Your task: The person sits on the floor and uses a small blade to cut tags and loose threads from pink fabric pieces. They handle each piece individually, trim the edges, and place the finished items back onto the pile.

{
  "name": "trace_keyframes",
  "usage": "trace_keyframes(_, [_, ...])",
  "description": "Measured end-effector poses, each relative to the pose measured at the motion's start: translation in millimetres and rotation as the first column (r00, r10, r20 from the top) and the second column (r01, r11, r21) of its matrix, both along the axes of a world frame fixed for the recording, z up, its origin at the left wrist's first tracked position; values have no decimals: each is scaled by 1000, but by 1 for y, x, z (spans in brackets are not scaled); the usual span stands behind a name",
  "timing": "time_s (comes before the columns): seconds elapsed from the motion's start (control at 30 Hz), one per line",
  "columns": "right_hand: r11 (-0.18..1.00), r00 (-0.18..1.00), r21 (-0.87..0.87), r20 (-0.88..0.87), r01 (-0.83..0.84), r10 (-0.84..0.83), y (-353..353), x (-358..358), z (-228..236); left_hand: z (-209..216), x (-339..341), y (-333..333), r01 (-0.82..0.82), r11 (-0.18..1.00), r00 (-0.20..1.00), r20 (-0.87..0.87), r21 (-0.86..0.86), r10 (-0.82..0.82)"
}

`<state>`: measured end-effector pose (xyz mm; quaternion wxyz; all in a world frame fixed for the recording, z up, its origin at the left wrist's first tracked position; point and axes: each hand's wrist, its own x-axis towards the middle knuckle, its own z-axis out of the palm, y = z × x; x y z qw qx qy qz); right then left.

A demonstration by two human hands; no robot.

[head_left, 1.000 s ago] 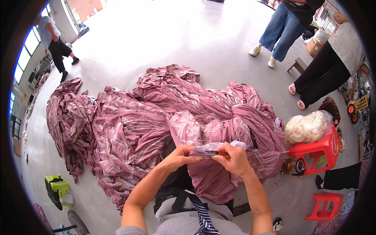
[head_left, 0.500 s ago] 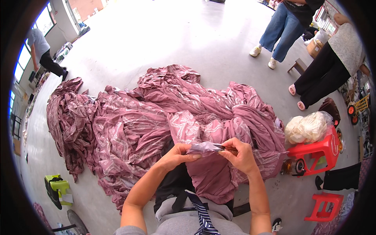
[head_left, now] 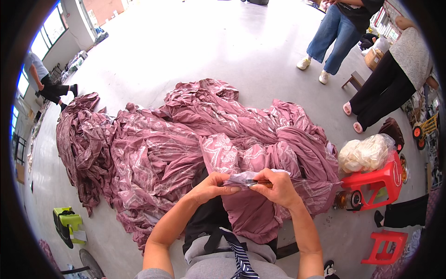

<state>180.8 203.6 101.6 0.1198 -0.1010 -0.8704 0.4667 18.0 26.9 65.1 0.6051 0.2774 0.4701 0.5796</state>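
A large heap of mauve-pink fabric [head_left: 158, 135] with pale pattern bands spreads out in front of me, and part of it lies over my lap. Between thumb and fingers my left hand [head_left: 212, 187] pinches the pale edge of this cloth. Close beside it, my right hand [head_left: 277, 187] is closed around small thread snips [head_left: 252, 182], whose dark metal blades point left at the cloth edge. Fingers hide most of the snips. Pale cloth also shows behind the right fingers.
At right, a red plastic stool [head_left: 371, 179] bears a bag of whitish material [head_left: 364, 154]; a jar [head_left: 346, 200] of brown liquid stands beside it. Another red stool [head_left: 384, 247] is nearer. A green stool [head_left: 70, 225] stands left. Two people stand far right; another is far left.
My right hand has shifted slightly left, bringing the snips closer to the left hand, and more pale cloth shows behind its fingers. The person far left has taken a step.
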Motion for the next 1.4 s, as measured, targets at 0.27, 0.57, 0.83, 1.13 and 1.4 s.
trace_keyframes(0.27, [947, 958, -243, -145, 209, -248, 3, 3, -5, 1, -2, 0, 6, 1000, 1000, 23, 6, -6])
trace_keyframes(0.57, [955, 987, 260, -35, -143, 157, -3, 30, -1, 0, 7, -5, 174, 966, 505, -859, 190, 78])
trace_keyframes(0.83, [768, 956, 593, 10, -242, 294, -58, 96, 0, -58, 4, -7, 57, 968, -53, -968, 243, 246])
trace_keyframes(1.13, [986, 921, 130, -361, -109, 149, -39, 153, 74, -101, -42, 26, -85, 976, 82, -975, 199, 206])
trace_keyframes(1.4, [205, 88, -38, -817, 978, -569, 99, 257, 81, 65, 22, -24, 145, 727, -4, -735, 671, 678])
